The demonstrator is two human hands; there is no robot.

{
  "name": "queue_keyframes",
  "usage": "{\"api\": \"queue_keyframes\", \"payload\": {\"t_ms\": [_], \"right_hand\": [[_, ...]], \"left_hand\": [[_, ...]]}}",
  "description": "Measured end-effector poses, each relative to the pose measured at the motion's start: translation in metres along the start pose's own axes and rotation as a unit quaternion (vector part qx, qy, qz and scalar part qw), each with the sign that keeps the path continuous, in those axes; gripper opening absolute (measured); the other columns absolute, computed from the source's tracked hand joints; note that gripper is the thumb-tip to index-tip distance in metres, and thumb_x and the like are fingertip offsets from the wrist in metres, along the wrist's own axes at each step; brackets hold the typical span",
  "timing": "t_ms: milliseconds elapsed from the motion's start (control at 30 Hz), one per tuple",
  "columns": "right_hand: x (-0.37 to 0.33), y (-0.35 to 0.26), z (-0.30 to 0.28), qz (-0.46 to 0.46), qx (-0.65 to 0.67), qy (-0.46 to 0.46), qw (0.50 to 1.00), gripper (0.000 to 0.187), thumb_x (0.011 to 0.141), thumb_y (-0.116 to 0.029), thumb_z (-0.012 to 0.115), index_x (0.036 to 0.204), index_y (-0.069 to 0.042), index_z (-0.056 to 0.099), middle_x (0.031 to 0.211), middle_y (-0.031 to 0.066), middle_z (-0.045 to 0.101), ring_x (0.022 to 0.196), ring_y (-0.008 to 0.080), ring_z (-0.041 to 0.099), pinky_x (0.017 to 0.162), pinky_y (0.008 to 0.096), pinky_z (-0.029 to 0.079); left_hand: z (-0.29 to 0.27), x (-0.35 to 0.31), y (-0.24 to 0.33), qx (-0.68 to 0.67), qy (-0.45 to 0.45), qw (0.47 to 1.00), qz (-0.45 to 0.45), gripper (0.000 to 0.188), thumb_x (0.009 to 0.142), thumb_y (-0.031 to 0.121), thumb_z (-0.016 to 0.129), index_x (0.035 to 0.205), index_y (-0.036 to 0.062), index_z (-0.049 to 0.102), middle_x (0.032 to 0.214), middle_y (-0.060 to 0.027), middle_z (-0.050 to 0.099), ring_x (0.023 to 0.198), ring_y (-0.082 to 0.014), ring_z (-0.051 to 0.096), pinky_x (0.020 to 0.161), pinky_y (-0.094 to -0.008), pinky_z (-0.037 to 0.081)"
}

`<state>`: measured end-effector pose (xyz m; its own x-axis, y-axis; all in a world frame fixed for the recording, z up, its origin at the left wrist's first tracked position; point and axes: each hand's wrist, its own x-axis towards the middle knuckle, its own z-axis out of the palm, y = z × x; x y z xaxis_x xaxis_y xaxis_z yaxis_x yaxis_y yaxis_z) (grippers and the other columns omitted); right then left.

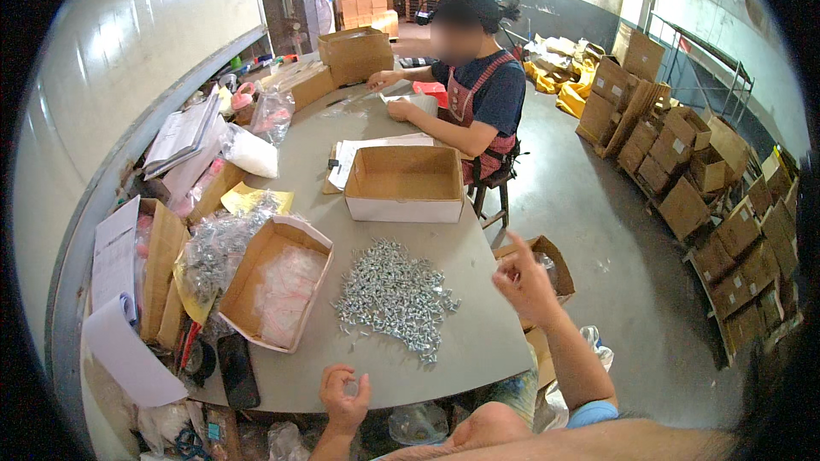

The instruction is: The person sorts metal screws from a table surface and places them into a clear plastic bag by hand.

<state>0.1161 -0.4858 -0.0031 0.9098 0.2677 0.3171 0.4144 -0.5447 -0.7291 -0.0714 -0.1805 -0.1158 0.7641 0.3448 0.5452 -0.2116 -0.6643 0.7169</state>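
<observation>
A loose pile of small silvery screws [397,299] lies on the grey table [478,324] in front of me. My left hand [344,397] is at the table's near edge, below the pile. Its fingers are loosely curled with a gap to the thumb, and I see nothing in it. My right hand [528,282] is raised off the table's right side, index finger stretched up and the others bent, with nothing visible in its grasp. Left of the pile stands an open carton [235,303] containing clear plastic bags [289,283].
A white-sided open carton [406,209] stands beyond the screws. Across the table sits a co-worker [495,94] with both hands over the tabletop. A black phone [237,371], papers [128,358] and bagged parts [226,243] crowd the left side. Stacked cartons [683,141] line the right.
</observation>
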Motion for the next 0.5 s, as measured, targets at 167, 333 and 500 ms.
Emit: {"api": "queue_keyframes", "payload": {"t_ms": [167,333,500], "right_hand": [[-0.042,0.003,0.036,-0.081,-0.122,-0.088,0.985,0.051,0.08,-0.014,0.069,0.128,-0.01,0.052,0.108,0.0133,0.06,0.097,0.0295,0.058,0.085,0.0396,0.048],[-0.082,-0.039,0.085,-0.238,-0.045,-0.241,0.94,0.05,0.078,-0.02,0.069,0.125,-0.008,0.056,0.126,0.0131,0.052,0.116,0.0318,0.05,0.1,0.0422,0.04],[-0.096,-0.078,0.105,-0.301,-0.028,-0.324,0.897,0.052,0.075,-0.022,0.069,0.123,-0.009,0.057,0.132,0.0083,0.048,0.115,0.0286,0.048,0.098,0.04,0.041]], "left_hand": [[0.0,0.003,0.003,0.017,-0.01,1.0,0.024,0.025,0.065,0.004,0.077,0.075,0.0063,0.053,0.086,-0.0124,0.062,0.079,-0.0302,0.059,0.07,-0.0388,0.047],[-0.001,0.003,0.008,0.041,-0.034,0.997,0.05,0.024,0.065,0.005,0.077,0.075,0.0067,0.055,0.087,-0.0124,0.062,0.081,-0.0299,0.059,0.073,-0.0391,0.047],[-0.003,0.003,0.009,0.03,-0.086,0.992,0.087,0.02,0.07,0.012,0.074,0.078,0.007,0.056,0.09,-0.0117,0.063,0.084,-0.0308,0.059,0.074,-0.0406,0.047]]}}
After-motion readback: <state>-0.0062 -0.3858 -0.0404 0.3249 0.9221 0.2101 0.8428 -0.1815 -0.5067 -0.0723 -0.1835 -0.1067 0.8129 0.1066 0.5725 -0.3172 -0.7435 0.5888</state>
